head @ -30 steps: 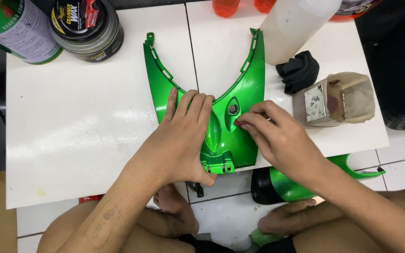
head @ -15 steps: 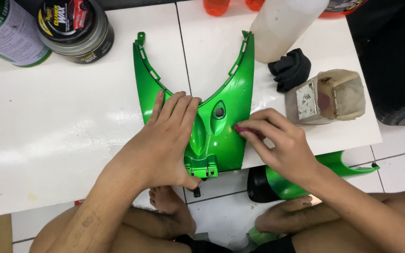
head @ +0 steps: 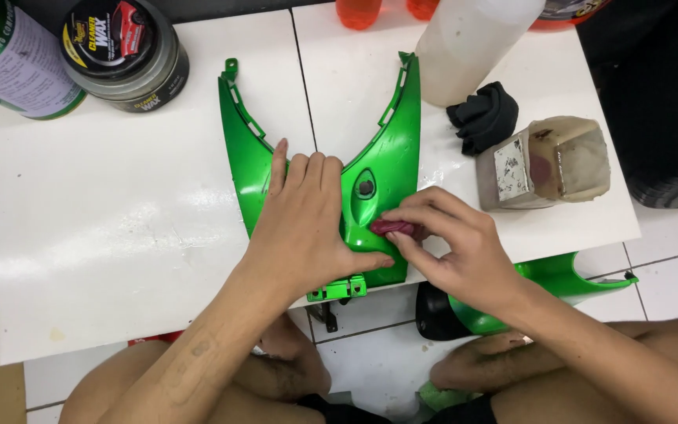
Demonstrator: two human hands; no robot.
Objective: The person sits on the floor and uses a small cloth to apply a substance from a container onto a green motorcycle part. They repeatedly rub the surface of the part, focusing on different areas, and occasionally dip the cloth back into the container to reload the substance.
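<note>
Green panel [head: 390, 169] lies flat mid-table [head: 119, 235], V-shaped, its two prongs pointing to the far edge and its tab end overhanging the near edge. Left hand [head: 304, 224] is flat on the panel's middle, fingers together, pressing down, holding nothing. Right hand [head: 453, 247] pinches a dark red pad [head: 395, 228] against the panel's right side. Open tabletop left of the panel. The right is crowded: black cloth [head: 484, 116], grimy tub [head: 547, 161], white bottle [head: 472, 43]. Wax tin [head: 125, 51] and can [head: 9, 59] sit at the far left corner.
</note>
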